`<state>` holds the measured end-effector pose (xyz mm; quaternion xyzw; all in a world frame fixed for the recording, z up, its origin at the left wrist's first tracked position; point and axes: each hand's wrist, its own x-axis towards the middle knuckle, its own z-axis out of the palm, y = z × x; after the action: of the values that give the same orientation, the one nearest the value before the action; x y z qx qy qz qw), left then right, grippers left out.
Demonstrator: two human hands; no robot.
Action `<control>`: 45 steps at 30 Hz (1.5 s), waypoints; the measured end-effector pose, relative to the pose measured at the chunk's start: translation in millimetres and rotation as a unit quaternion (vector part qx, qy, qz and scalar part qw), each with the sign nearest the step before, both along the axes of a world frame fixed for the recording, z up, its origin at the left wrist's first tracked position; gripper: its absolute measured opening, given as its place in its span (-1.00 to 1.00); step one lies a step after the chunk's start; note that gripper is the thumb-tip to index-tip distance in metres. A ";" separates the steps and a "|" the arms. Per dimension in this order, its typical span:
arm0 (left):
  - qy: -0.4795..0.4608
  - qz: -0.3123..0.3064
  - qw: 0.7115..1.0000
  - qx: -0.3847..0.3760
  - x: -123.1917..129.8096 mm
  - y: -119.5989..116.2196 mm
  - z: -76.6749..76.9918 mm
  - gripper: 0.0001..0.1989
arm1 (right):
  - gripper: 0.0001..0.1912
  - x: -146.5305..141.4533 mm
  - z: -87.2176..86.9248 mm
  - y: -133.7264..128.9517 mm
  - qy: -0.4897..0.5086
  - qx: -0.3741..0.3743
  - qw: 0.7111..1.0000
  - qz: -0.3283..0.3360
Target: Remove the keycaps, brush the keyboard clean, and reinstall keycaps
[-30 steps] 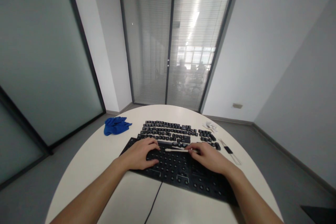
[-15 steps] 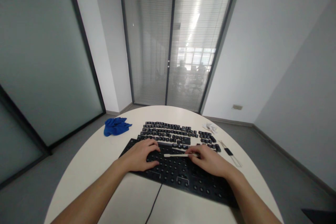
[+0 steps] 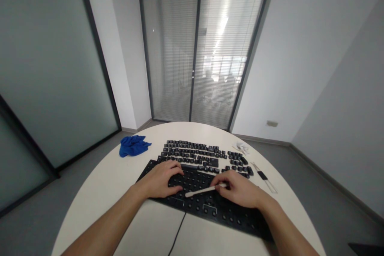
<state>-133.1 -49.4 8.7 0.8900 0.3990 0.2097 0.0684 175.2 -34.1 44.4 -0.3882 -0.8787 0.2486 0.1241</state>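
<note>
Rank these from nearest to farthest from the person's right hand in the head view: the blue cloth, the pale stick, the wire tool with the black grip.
1. Pale stick: held in the right hand, over the keyboard.
2. Wire tool: on the table, to that hand's right.
3. Blue cloth: across on the table's left side, past the left hand.

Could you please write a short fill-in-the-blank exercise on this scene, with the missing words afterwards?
1. The pale stick is held in the person's ____ hand.
2. The crumpled cloth is coloured ____.
3. The loose keycaps lie on the ____ side of the keyboard, away from the person.

Missing words: right; blue; far.
</note>
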 end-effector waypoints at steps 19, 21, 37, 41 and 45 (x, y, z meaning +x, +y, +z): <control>-0.003 0.003 1.000 -0.005 0.0 -1.9 -2.6 -0.65 | -0.72 8.7 -9.0 11.0 0.024 0.033 0.997 -0.065; -0.002 0.003 1.000 -0.004 -0.4 -1.4 -3.6 -0.65 | -0.71 10.4 -10.7 12.7 0.023 0.036 0.996 -0.073; 0.001 0.005 1.000 -0.010 -0.4 -1.5 -2.3 -0.66 | -0.74 16.0 -9.7 14.7 0.021 0.027 0.998 -0.056; 0.003 0.006 1.000 -0.012 0.3 -0.9 -1.5 -0.65 | -0.75 8.7 -4.6 5.6 0.019 0.007 1.000 -0.017; 0.004 0.006 1.000 -0.008 0.6 -0.4 -3.4 -0.65 | -0.73 2.1 -2.8 -0.8 0.009 -0.029 1.000 0.010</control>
<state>-132.5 -49.8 5.4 0.8878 0.4065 0.2035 0.0721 177.3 -34.9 41.6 -0.3810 -0.8737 0.2784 0.1182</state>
